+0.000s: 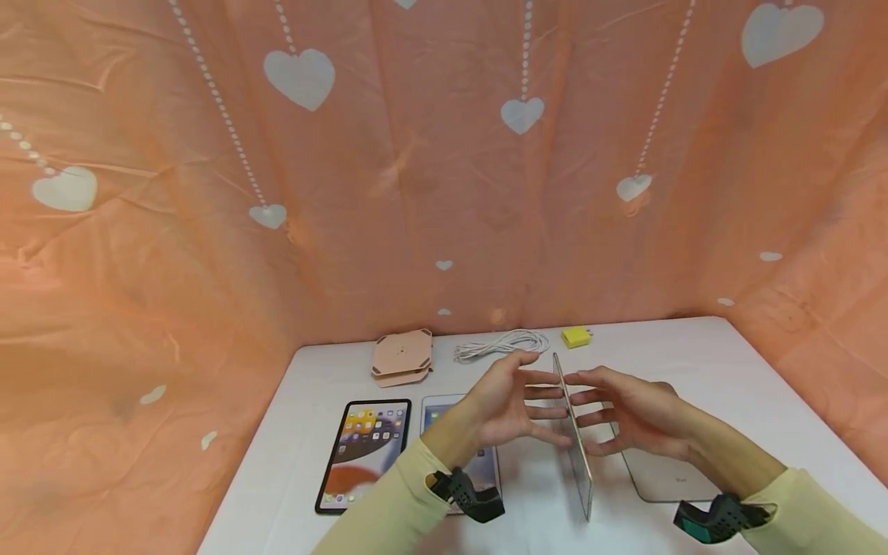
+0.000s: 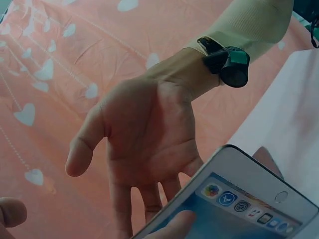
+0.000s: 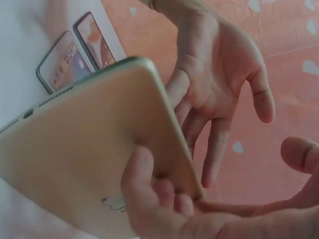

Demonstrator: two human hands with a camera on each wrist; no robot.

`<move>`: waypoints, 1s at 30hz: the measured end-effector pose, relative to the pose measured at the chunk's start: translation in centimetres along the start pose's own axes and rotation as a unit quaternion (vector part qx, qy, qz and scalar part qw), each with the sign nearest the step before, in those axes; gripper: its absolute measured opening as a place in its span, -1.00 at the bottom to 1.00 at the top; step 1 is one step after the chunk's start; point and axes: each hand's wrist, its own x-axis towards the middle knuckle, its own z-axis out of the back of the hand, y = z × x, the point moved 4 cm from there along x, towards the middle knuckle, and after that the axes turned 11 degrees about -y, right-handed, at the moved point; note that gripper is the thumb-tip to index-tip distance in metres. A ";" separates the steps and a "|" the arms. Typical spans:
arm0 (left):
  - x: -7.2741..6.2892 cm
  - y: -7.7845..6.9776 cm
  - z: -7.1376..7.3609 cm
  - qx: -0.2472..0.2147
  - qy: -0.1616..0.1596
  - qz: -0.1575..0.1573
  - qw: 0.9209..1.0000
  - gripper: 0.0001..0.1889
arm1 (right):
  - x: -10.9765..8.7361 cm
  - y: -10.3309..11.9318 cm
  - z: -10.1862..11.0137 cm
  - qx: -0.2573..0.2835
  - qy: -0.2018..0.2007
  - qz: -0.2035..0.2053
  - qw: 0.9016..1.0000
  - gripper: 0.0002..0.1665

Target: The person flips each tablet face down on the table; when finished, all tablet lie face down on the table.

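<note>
A thin tablet (image 1: 580, 470) stands on edge over the white table between my two hands. My left hand (image 1: 502, 408) has its fingers stretched out against the screen side, thumb raised. From the other side, the spread fingers of my right hand (image 1: 641, 416) touch the gold back, which bears an apple logo (image 3: 113, 202). In the left wrist view the lit screen with its icon row and round button shows. Left of the hands a black-framed tablet (image 1: 364, 455) lies screen up; beside it my left forearm partly covers a white-framed tablet (image 1: 489, 470).
Under my right wrist lies a tablet (image 1: 669, 476) with its back up. Along the far side of the table are a flat pinkish square piece with dark corners (image 1: 402, 353), a coiled white cable (image 1: 502, 345) and a yellow charger plug (image 1: 576, 337). An orange heart-patterned curtain (image 1: 444, 193) hangs behind.
</note>
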 end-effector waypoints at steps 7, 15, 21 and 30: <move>-1.1 -0.4 2.1 0.017 -0.021 0.004 1.000 -0.11 | 1.3 -0.9 -0.8 0.003 0.033 -0.005 0.999 -0.12; -2.0 0.0 5.3 0.032 -0.065 0.000 0.997 -0.15 | 3.9 -4.3 0.4 -0.024 -0.042 -0.051 0.998 0.05; -1.8 0.7 6.6 0.045 -0.081 0.005 0.996 -0.20 | 4.1 -5.6 0.3 0.000 -0.067 -0.060 0.996 0.05; 0.4 2.3 7.4 0.043 -0.121 0.016 0.992 -0.21 | 3.9 -5.8 1.5 -0.001 -0.078 -0.050 0.996 0.03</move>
